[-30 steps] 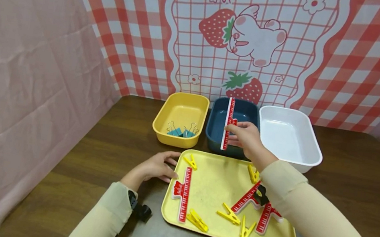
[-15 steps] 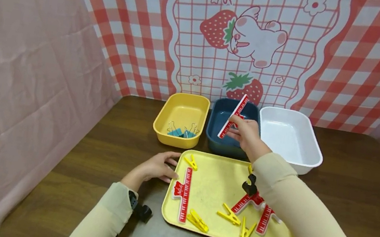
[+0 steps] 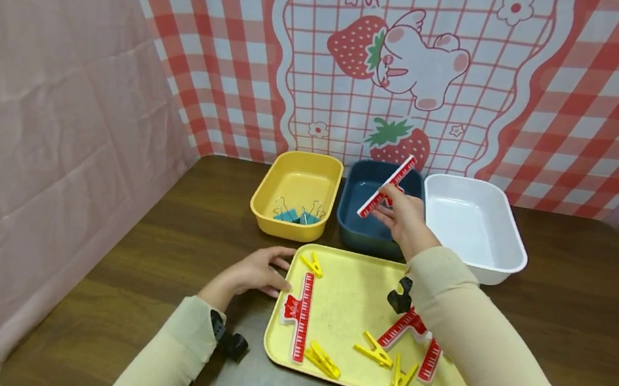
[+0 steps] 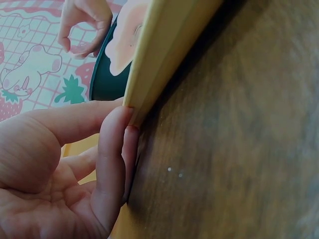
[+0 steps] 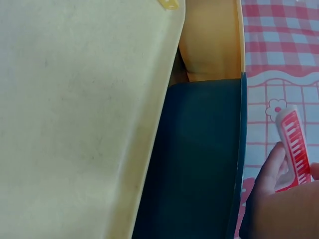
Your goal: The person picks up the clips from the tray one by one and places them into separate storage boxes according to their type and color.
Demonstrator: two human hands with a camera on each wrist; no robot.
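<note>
My right hand (image 3: 407, 223) pinches a red and white piano-key clip (image 3: 399, 173), held slanted above the dark blue bin (image 3: 368, 243). The same clip shows at the right edge of the right wrist view. My left hand (image 3: 252, 273) grips the left rim of the yellow tray (image 3: 350, 304); in the left wrist view, its fingertips pinch that edge. On the tray's left side lies another piano-key clip (image 3: 301, 324). Two more, a middle clip (image 3: 400, 328) and a right clip (image 3: 430, 360), lie partly under my right forearm. Several yellow clothespins are scattered there, including one clothespin (image 3: 373, 349).
Left of the blue bin stands a yellow bin (image 3: 302, 179) containing teal binder clips (image 3: 298, 216). A white bin (image 3: 469, 219) stands to its right. All three line the back of the wooden table (image 3: 157, 264), before a checked cloth (image 3: 232, 63).
The held piano-key clip has turned from upright to a slant, its top leaning right. My right hand has shifted slightly over the blue bin. The left hand stays put.
</note>
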